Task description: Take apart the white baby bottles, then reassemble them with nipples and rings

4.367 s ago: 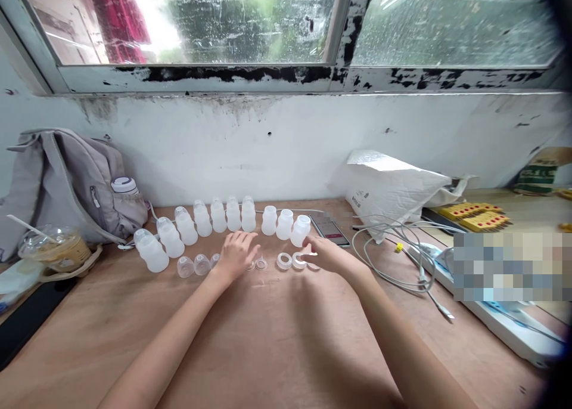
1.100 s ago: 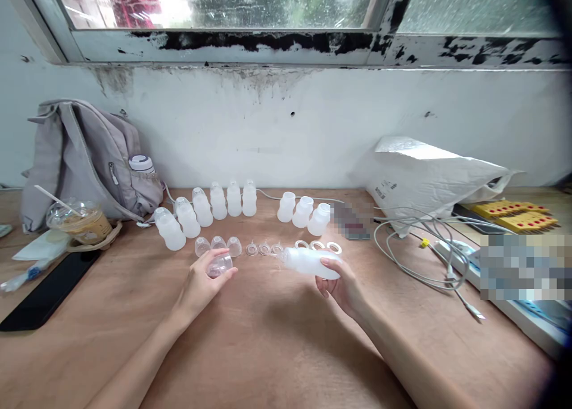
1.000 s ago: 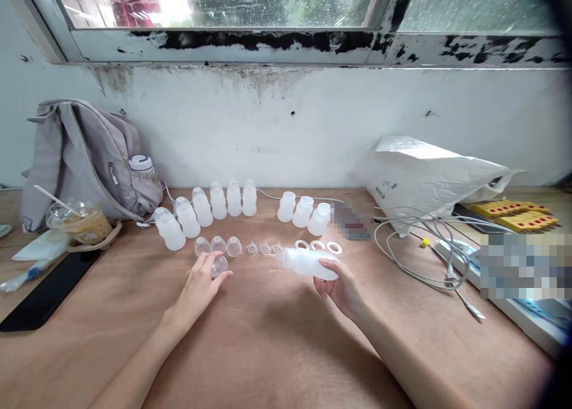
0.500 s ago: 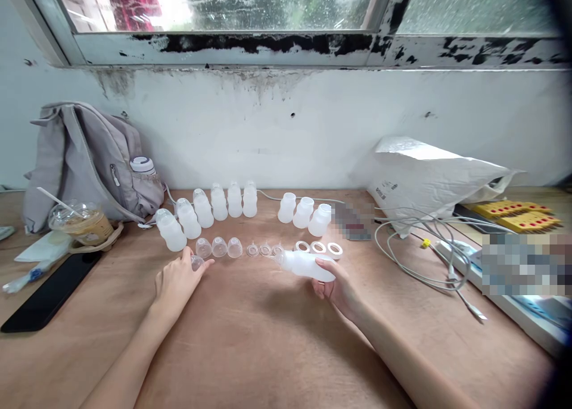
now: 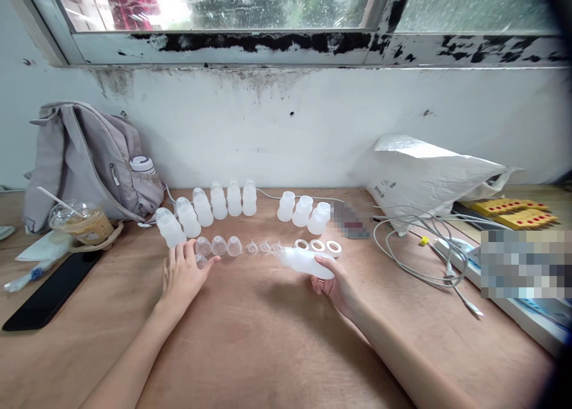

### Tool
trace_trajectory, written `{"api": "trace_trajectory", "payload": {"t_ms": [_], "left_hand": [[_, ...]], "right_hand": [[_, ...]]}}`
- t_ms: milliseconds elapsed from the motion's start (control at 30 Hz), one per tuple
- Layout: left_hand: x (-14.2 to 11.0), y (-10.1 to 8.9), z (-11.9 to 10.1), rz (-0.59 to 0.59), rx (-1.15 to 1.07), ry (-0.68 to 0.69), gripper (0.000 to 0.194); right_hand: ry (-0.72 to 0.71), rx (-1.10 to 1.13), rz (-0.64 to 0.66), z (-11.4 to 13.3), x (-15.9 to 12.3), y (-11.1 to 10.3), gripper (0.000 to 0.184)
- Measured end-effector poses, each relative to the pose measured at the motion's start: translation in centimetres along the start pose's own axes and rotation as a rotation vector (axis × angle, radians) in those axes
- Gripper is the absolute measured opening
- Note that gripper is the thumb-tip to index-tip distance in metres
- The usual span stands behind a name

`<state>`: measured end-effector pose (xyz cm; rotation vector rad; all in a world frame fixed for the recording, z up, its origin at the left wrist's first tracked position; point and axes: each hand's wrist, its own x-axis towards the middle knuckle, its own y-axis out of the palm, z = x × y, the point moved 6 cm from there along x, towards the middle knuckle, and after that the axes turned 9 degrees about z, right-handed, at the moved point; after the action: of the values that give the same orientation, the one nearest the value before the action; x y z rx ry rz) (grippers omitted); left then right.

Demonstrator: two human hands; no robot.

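Observation:
A frosted white baby bottle (image 5: 307,262) with a clear nipple lies sideways in my right hand (image 5: 336,287), tilted with its nipple to the left. My left hand (image 5: 184,273) has its fingers and thumb around a clear domed bottle cap (image 5: 201,260), low over the table. Three similar caps (image 5: 218,246) stand in a row just beyond it. Further right are three clear nipples (image 5: 264,247), the last partly behind the held bottle's tip. Three white collar rings (image 5: 317,245) lie beyond the bottle.
Several capped bottles (image 5: 218,201) curve along the back left; three open bottles (image 5: 303,211) stand back right. A backpack (image 5: 84,158), a drink cup (image 5: 84,223) and a black phone (image 5: 51,290) are left. Right are a white bag (image 5: 429,179), looped cables (image 5: 415,278) and a power strip (image 5: 504,301).
My left hand has shifted slightly right with the clear cap, and its fingers sit higher and more spread. The right hand and its bottle have hardly moved.

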<state>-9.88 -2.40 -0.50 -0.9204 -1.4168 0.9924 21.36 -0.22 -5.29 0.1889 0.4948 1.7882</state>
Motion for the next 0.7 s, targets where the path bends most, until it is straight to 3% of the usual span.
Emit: {"api": "trace_trajectory", "payload": {"t_ms": [133,300,400,500,700], "left_hand": [[-1.2,-1.4,-2.9,-0.147,-0.215,0.290,0.038],[-4.9,-1.7,-8.6,-0.091,-0.307,0.540,0.045],[-5.9,-0.9,-10.3,0.062,-0.278,0.520,0.038],[-5.9,0.1,-10.4,0.205,-0.227,0.475,0.019],[-5.6,1.1,-9.8,0.310,-0.222,0.438,0.003]], "right_hand": [[0.011,-0.014,-0.002,-0.3,-0.3,0.5,0.024],[0.078,-0.113,0.060,-1.8,-1.5,3.1,0.033],[0.132,-0.207,0.188,-2.9,-2.5,5.6,0.037],[0.135,-0.288,0.253,-3.5,-3.3,7.1,0.038],[0.081,-0.425,0.326,-3.2,-3.8,7.7,0.034]]}}
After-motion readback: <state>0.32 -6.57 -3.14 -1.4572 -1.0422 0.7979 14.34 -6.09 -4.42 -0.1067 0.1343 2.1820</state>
